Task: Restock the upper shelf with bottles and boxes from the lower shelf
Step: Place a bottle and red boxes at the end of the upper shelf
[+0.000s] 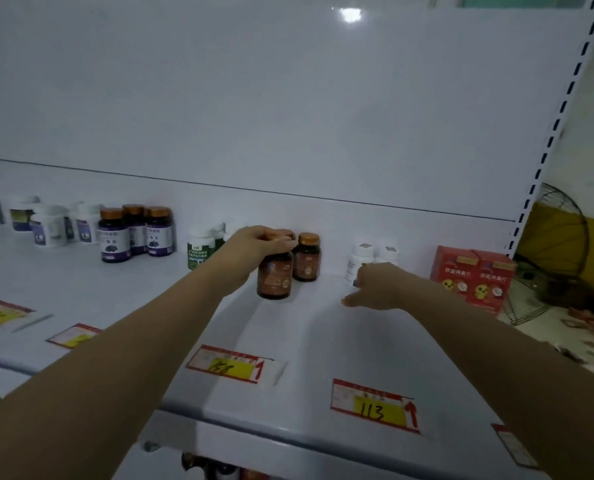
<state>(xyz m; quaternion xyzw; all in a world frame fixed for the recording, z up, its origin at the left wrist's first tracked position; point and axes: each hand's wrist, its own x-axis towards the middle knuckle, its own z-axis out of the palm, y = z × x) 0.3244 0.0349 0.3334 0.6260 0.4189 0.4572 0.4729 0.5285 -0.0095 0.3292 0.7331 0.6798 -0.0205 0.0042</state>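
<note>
My left hand [257, 245] grips the gold cap of a brown bottle [274, 278] that stands on the white upper shelf [306, 341]. A second brown bottle [306, 258] stands just behind and to its right. My right hand [380, 287] reaches toward two small white bottles [361, 258] near the back; its fingers curl around something small and blue-white, mostly hidden. Two red boxes [472, 277] stand at the shelf's right end.
Purple bottles with gold caps [134, 233], white jars [51, 225] and a green-labelled white bottle [200, 249] line the back left. Price tags [371, 405] lie along the front edge. A fan [548, 258] stands beyond the slotted right upright.
</note>
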